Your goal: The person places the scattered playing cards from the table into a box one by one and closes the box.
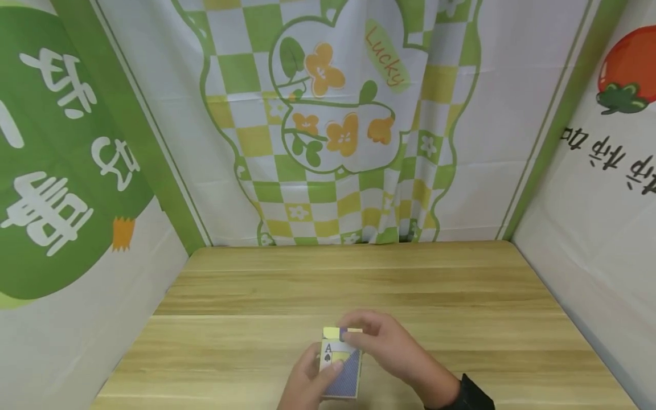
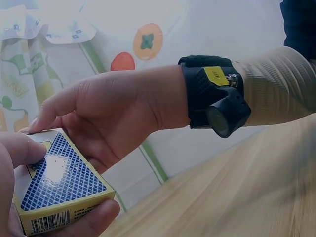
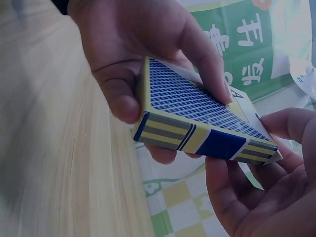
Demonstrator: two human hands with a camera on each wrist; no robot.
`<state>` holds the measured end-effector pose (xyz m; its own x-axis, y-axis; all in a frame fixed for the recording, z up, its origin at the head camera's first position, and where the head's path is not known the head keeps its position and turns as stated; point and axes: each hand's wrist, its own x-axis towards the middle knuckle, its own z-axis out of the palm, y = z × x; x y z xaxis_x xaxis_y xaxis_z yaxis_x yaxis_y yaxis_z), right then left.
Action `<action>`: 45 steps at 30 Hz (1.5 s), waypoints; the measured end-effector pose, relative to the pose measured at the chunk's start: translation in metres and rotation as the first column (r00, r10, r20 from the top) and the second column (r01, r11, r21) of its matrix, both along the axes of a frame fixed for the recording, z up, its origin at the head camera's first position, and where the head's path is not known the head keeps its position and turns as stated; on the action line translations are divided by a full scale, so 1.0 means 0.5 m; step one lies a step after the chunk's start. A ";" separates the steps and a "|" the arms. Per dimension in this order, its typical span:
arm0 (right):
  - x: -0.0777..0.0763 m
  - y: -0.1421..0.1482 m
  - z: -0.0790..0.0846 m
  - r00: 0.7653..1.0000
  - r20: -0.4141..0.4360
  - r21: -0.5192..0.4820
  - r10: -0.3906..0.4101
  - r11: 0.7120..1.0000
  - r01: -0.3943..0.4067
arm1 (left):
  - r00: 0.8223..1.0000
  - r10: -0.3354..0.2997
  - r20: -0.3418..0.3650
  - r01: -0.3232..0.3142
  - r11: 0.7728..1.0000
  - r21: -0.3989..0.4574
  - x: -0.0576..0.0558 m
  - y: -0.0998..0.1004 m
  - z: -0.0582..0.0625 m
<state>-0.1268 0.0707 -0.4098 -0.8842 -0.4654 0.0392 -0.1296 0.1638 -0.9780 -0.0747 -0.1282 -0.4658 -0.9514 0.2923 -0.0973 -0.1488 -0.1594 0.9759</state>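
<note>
A playing card box, blue-patterned with an ace of spades corner, is held tilted above the near part of the table. My left hand grips its lower part, thumb across the front face and fingers behind. At the top end, my right hand pinches the box between thumb and fingers. The left wrist view shows the barcode end of the box facing the camera. In the right wrist view, a striped narrow side of the box shows; whether the top flap is lifted is hard to tell.
A wood-grain table spreads beneath both hands. Behind it hangs a green-and-yellow checked cloth, with printed white cloth walls at left and right. A black wrist camera is strapped to the right wrist.
</note>
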 end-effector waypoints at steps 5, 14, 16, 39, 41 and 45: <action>0.007 -0.003 -0.009 0.991 -0.133 0.083 -0.032 0.996 0.043 | 0.999 0.018 0.032 -0.017 1.000 -0.014 -0.001 -0.002 0.001; 0.010 -0.004 -0.006 0.985 -0.152 0.032 -0.077 0.996 0.083 | 0.999 0.008 0.032 -0.007 1.000 -0.029 -0.002 -0.002 -0.004; 0.010 -0.004 -0.005 0.984 -0.155 0.030 -0.083 0.996 0.088 | 1.000 -0.001 0.031 0.002 1.000 -0.028 -0.003 -0.003 -0.003; -0.004 0.037 -0.089 0.995 -0.065 0.218 0.077 0.974 -0.061 | 0.984 -0.126 -0.129 0.076 0.938 -0.339 -0.029 -0.021 -0.045; -0.008 0.039 -0.110 0.995 -0.065 0.247 0.079 0.967 -0.061 | 0.971 -0.169 -0.170 0.078 0.893 -0.443 -0.037 -0.025 -0.052; -0.020 0.038 -0.143 0.992 -0.120 0.317 0.046 0.948 -0.005 | 0.934 -0.263 -0.243 0.077 0.811 -0.580 -0.067 -0.028 -0.066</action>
<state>-0.1366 0.0897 -0.4815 -0.8695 -0.4939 -0.0041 -0.2551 0.4562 -0.8525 -0.1081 -0.1421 -0.4988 -0.8998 0.4361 -0.0145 0.1895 0.4206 0.8872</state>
